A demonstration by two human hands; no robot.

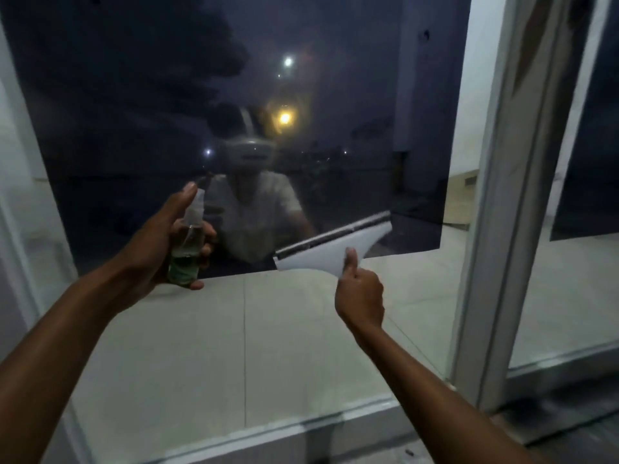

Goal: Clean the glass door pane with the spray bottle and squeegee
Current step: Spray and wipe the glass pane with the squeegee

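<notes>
your left hand (pixel 157 239) grips the bottle (pixel 187 244) upright, forefinger on its nozzle, just left of the squeegee (pixel 330 249). your right hand (pixel 360 298) holds the squeegee by its handle, thumb up, blade tilted against the pane (pixel 167 95). the tilt could leave streaks, and spraying now could wet your right hand. the pane is dark, tinted above, clear below the squeegee, showing your reflection and distant lights; no droplets can be made out.
</notes>
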